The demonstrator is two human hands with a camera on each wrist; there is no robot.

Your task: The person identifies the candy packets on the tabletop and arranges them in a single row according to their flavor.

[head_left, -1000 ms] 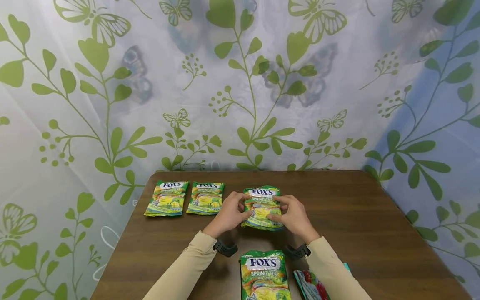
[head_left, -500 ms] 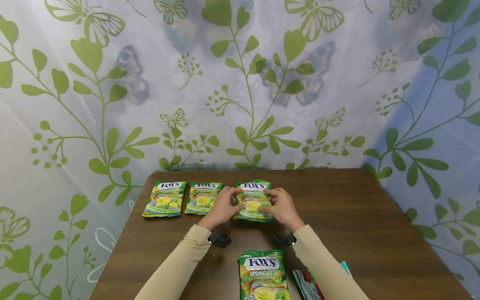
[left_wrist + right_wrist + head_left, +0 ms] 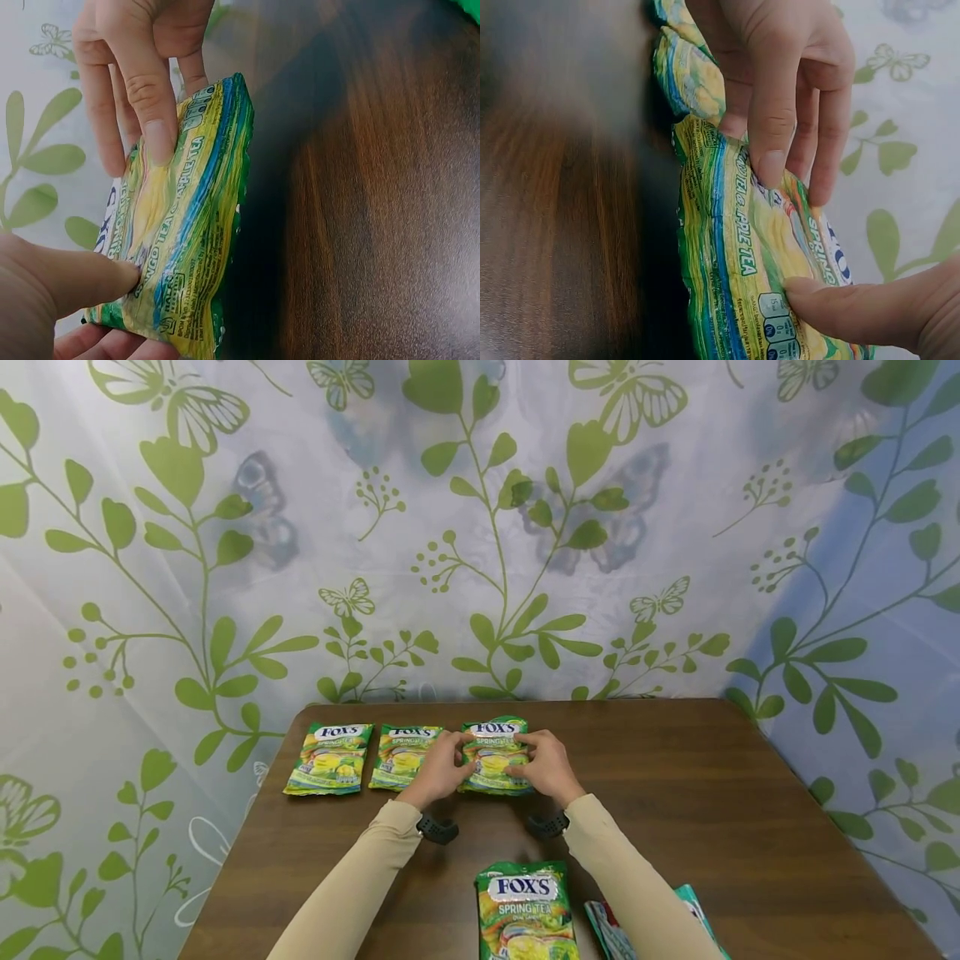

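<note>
Both hands hold a green and yellow Fox's Spring Tea candy bag (image 3: pixel 495 752) by its two sides, toward the back of the table. The left hand (image 3: pixel 442 768) grips its left edge, thumb on the printed front, as the left wrist view shows on the candy bag (image 3: pixel 172 217). On the opposite side the right hand (image 3: pixel 550 766) pinches the edge, its thumb (image 3: pixel 840 304) pressing the front. Just left of the held bag lies a matching candy bag (image 3: pixel 401 756), partly behind the left hand. A further matching bag (image 3: pixel 330 758) lies at the far left of this row.
Near the front of the brown wooden table (image 3: pixel 675 793) lies another Fox's candy bag (image 3: pixel 525 910), cut off by the frame. A teal and red packet (image 3: pixel 611 931) is partly covered by the right sleeve. A leaf-patterned curtain (image 3: pixel 480 527) hangs behind the table.
Both hands have carried the candy bag leftward and slightly back, bringing it beside the other bags in the row. The bags on the table have stayed in place.
</note>
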